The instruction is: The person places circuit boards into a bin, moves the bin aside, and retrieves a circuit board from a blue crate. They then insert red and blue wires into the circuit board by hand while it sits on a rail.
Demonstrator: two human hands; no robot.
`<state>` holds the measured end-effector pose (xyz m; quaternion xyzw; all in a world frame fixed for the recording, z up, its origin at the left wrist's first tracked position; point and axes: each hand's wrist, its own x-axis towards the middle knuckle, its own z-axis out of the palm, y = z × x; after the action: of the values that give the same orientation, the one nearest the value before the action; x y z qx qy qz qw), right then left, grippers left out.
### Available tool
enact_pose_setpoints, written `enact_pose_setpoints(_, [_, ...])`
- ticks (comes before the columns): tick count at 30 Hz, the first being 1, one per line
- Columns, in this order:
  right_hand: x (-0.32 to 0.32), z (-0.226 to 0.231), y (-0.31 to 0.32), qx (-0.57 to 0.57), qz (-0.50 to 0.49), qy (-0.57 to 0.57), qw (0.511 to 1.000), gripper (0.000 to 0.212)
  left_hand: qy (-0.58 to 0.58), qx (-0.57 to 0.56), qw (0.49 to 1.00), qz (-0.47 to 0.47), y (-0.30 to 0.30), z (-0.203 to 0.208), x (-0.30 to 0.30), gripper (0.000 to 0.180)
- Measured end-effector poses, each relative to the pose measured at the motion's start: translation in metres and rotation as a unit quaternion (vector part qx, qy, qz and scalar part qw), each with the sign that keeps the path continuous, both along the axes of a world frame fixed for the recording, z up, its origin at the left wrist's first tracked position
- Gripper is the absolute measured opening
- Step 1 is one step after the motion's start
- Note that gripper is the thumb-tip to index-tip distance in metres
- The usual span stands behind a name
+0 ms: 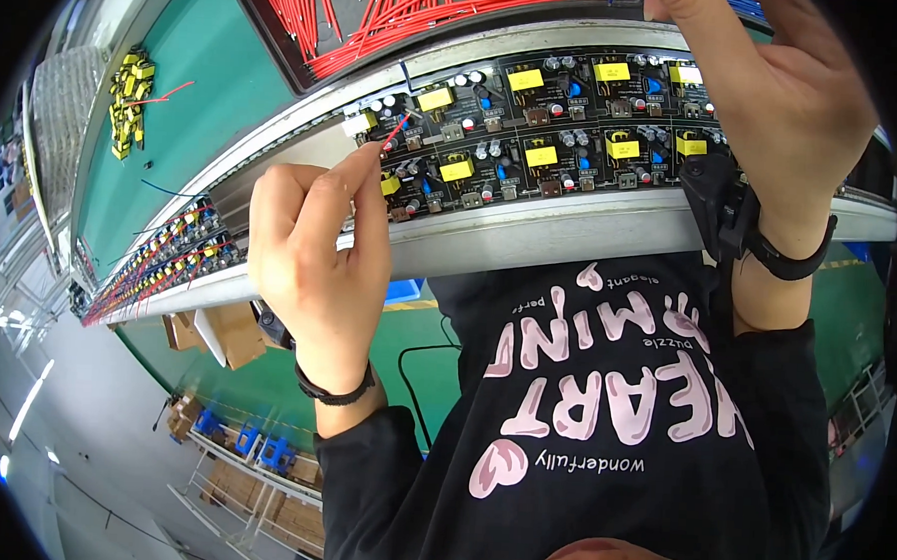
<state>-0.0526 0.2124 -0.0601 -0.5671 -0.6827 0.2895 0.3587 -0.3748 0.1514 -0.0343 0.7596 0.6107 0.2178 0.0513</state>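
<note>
Just past the near metal rail (pixel 551 221), I see the person's left hand (pixel 316 229) with thumb and forefinger pinched together on a short red wire (pixel 396 133), its far end over the left end of the two rows of circuit boards (pixel 541 154). Farther over on the right, the right hand (pixel 801 105) stretches beyond the boards, fingers partly cut off, so I can't tell whether it grips anything; on the far side lies a dark tray (pixel 269 34) of loose red wires (pixel 400 23).

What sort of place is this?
It looks like an electronics assembly workshop: rows of circuit boards sit along a metal rail, a dark tray holds many red wires, and the left hand pinches another.
</note>
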Motion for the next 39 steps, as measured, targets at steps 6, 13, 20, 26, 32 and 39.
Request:
enact_pose_setpoints(6, [-0.006, -0.003, 0.001, -0.003, 0.011, 0.004, 1.0, 0.007, 0.012, -0.015, 1.0, -0.006, 0.002, -0.004, -0.002, 0.018])
enact_pose_setpoints(13, [-0.007, -0.003, 0.001, -0.006, 0.014, 0.008, 1.0, 0.007, 0.019, -0.027, 0.999, -0.012, 0.004, -0.002, -0.001, 0.017])
enact_pose_setpoints(20, [-0.006, -0.003, 0.0, -0.01, 0.013, 0.007, 1.0, 0.006, 0.04, -0.031, 0.999, -0.019, 0.007, 0.001, 0.0, 0.017])
enact_pose_setpoints(26, [-0.005, -0.004, 0.0, -0.012, 0.014, 0.009, 1.0, 0.006, 0.071, -0.028, 0.997, -0.029, 0.009, 0.004, 0.002, 0.014])
enact_pose_setpoints(32, [-0.008, -0.006, 0.0, -0.013, 0.022, 0.017, 1.0, 0.006, 0.103, -0.01, 0.994, -0.046, 0.013, 0.01, 0.005, 0.011])
enact_pose_setpoints(39, [-0.008, -0.006, 0.0, -0.015, 0.022, 0.018, 0.999, 0.006, 0.108, -0.005, 0.992, -0.064, 0.02, 0.01, 0.007, 0.01])
